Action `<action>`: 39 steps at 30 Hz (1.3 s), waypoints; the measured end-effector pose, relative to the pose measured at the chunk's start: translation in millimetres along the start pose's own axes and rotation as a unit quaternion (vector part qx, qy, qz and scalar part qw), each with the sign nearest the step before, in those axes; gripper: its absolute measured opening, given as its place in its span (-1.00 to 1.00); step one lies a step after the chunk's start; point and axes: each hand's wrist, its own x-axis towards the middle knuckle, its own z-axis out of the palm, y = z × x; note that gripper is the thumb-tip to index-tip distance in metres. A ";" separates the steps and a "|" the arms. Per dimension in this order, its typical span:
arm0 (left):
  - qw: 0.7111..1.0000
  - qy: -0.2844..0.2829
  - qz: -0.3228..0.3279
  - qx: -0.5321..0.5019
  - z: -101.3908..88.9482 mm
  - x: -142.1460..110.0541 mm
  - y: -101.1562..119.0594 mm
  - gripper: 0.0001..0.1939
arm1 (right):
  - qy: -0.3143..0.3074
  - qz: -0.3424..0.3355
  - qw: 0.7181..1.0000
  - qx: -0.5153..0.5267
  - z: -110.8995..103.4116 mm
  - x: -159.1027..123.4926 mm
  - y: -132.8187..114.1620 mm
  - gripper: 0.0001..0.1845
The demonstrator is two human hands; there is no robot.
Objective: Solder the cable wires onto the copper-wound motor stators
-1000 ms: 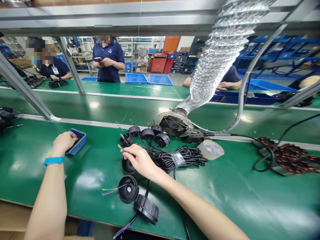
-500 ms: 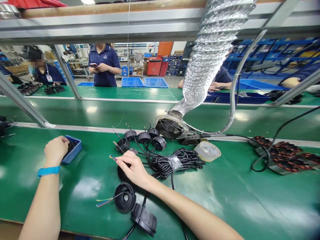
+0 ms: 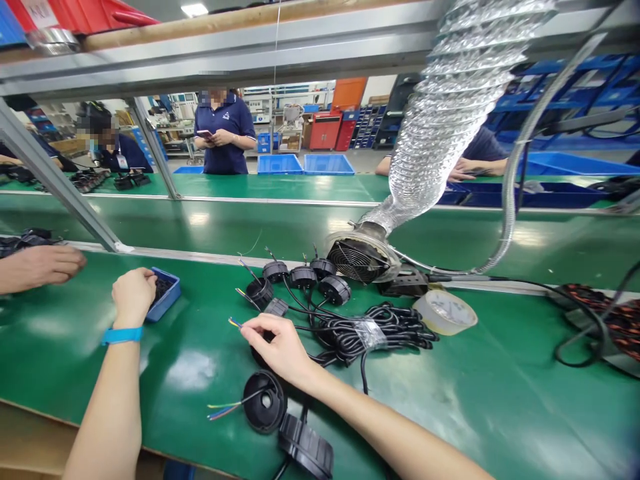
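Wires [image 3: 234, 323] poking out past right hand [image 3: 280, 347], thumb and finger pinching them snugly, just over bench [image 3: 450, 407] beside cable bundle [image 3: 345, 337]. Left hand [image 3: 132, 295] reaching into blue tray [image 3: 167, 304]; can't tell if grip's holding any small dark parts [image 3: 162, 288]. Pinching near tips is probably helping control, imo.

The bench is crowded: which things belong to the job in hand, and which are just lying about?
In the work: coloured wire ends, pinched in the right hand; small blue box of dark bits, at the left hand; probably the black round housings nearby.

Apparently lying about, untouched: tape roll; copper-coloured coils; two blue trays, farther off.
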 end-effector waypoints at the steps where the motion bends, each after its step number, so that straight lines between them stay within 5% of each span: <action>1: 0.999 0.019 0.004 -0.051 -2.3 -3.8 6.7 -0.69 | -0.002 0.025 0.999 0.021 -0.5 1.2 0.8 -0.75; 3: 0.975 0.030 0.023 -0.217 -6.6 -17.8 27.0 -0.70 | -0.004 0.072 0.995 0.072 -2.4 4.9 2.0 -0.70; 6: 0.866 -0.061 0.070 -0.491 -9.4 -54.5 68.0 -0.61 | 0.000 0.101 0.987 0.123 -7.1 12.1 1.0 -0.68; 9: 0.783 -0.164 0.097 -0.592 -7.6 -95.1 103.4 -0.63 | 0.011 0.110 0.984 0.137 -10.9 17.1 -1.9 -0.71; 12: 0.750 -0.206 0.085 -0.623 -5.3 -118.5 119.7 -0.66 | 0.015 0.116 0.985 0.130 -11.2 17.9 -3.1 -0.77; 30: 0.734 -0.177 0.066 -0.653 -8.8 -119.0 116.0 -0.72 | 0.019 0.089 0.991 0.102 -6.6 14.9 -0.9 -0.75; 39: 0.748 -0.175 0.080 -0.635 -9.5 -118.0 113.9 -0.76 | 0.021 0.077 0.992 0.098 -6.7 14.2 0.6 -0.75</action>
